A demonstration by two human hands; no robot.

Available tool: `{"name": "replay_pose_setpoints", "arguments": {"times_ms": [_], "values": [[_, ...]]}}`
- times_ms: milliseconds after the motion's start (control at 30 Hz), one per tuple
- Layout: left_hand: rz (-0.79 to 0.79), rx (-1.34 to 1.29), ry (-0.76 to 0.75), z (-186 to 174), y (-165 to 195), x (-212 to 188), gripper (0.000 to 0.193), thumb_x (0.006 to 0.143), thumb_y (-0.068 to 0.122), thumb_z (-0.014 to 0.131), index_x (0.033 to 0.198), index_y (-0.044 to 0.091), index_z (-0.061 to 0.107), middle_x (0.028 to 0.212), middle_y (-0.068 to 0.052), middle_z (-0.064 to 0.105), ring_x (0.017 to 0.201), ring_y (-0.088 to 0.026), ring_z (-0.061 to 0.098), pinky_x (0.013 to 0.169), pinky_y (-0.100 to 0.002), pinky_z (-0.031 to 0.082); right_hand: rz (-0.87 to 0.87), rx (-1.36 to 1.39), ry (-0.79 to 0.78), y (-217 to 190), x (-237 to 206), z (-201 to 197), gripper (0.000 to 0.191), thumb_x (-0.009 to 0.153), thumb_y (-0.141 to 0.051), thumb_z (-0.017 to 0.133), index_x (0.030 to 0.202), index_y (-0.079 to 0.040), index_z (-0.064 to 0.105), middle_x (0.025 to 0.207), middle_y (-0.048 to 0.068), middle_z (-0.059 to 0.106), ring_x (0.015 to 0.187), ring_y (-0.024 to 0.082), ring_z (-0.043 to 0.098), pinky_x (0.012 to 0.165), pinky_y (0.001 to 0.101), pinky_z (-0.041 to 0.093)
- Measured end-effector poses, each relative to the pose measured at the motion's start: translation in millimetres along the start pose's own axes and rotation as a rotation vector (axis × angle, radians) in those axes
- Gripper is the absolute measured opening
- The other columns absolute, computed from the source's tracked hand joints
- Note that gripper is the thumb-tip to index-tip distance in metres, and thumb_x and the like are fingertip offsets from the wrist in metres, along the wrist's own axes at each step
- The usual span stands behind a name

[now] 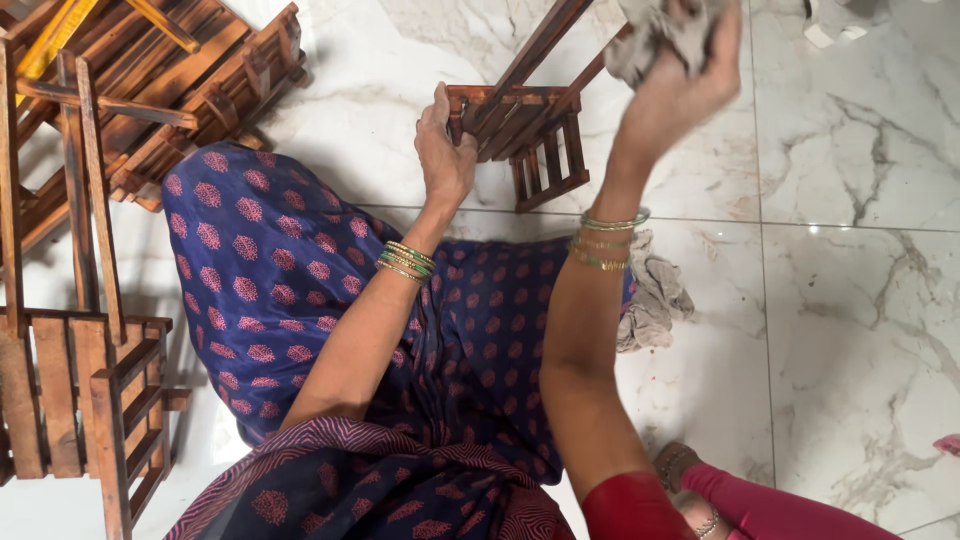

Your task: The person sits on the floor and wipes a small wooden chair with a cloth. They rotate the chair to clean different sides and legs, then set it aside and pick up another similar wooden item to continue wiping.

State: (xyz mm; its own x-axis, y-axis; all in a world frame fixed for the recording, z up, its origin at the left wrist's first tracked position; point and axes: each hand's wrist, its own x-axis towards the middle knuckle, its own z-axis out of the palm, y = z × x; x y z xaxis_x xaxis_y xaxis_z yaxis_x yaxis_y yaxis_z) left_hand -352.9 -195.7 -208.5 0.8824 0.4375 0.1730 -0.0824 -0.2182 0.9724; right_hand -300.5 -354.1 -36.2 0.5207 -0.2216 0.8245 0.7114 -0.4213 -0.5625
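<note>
I sit on a white marble floor (850, 250) in blue patterned cloth. My left hand (443, 150) grips the corner of a small brown slatted wooden rack (535, 140) that stands on the floor in front of me. Its long legs run up out of the frame at the top. My right hand (680, 80) is raised beside those legs and is closed around a crumpled grey rag (655, 35). Both wrists wear green and gold bangles.
More brown slatted wooden racks are piled at the top left (180, 80) and stand at the left edge (80, 390). A second grey rag (655, 295) lies on the floor by my right forearm. A foot with an anklet (690, 490) shows at the bottom.
</note>
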Motion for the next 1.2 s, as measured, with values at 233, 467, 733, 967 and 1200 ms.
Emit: {"name": "replay_pose_setpoints", "arguments": {"times_ms": [233, 467, 733, 967, 1200], "values": [[0.008, -0.051, 0.015, -4, 0, 1, 0.071, 0.082, -0.012, 0.06, 0.15, -0.011, 0.04, 0.115, -0.017, 0.061, 0.107, -0.03, 0.061, 0.098, -0.039, 0.05, 0.075, 0.159, -0.056, 20, -11, 26, 0.035, 0.083, 0.017, 0.049, 0.115, 0.008, 0.063, 0.096, 0.005, 0.066, 0.082, 0.012, 0.058, 0.079, 0.0269, 0.054], [0.003, -0.024, 0.04, -1, 3, -1, 0.072, 0.081, -0.012, 0.061, 0.15, -0.011, 0.04, 0.115, -0.017, 0.062, 0.107, -0.031, 0.06, 0.099, -0.041, 0.049, 0.305, -0.194, -0.205, 53, -78, 16, 0.017, 0.09, 0.009, 0.065, 0.107, 0.006, 0.07, 0.089, 0.011, 0.074, 0.083, 0.016, 0.065, 0.075, 0.0328, 0.055], [-0.035, 0.028, 0.01, 1, 6, -5, 0.075, 0.08, -0.01, 0.06, 0.152, -0.009, 0.037, 0.118, -0.017, 0.06, 0.112, -0.032, 0.054, 0.105, -0.043, 0.044, 0.229, -0.393, -0.232, 14, -95, -12, 0.07, 0.077, 0.014, 0.048, 0.146, 0.003, 0.05, 0.112, 0.014, 0.074, 0.099, 0.02, 0.073, 0.086, 0.0351, 0.058], [0.0, 0.028, 0.027, 4, -1, -6, 0.077, 0.08, -0.009, 0.061, 0.152, -0.009, 0.035, 0.121, -0.017, 0.058, 0.115, -0.033, 0.052, 0.108, -0.043, 0.041, 0.391, 0.18, 0.028, -51, -43, 20, 0.033, 0.103, 0.0, 0.067, 0.135, 0.005, 0.063, 0.103, 0.017, 0.071, 0.084, 0.023, 0.066, 0.072, 0.0343, 0.054], [-0.068, -0.194, 0.013, -6, 5, -1, 0.061, 0.085, -0.009, 0.054, 0.145, -0.004, 0.054, 0.116, -0.013, 0.062, 0.104, -0.028, 0.064, 0.097, -0.036, 0.054, 0.181, 0.23, -0.049, -35, -60, 84, 0.039, 0.1, 0.008, 0.058, 0.139, 0.005, 0.062, 0.112, 0.014, 0.077, 0.099, 0.021, 0.074, 0.091, 0.0291, 0.06]]}}
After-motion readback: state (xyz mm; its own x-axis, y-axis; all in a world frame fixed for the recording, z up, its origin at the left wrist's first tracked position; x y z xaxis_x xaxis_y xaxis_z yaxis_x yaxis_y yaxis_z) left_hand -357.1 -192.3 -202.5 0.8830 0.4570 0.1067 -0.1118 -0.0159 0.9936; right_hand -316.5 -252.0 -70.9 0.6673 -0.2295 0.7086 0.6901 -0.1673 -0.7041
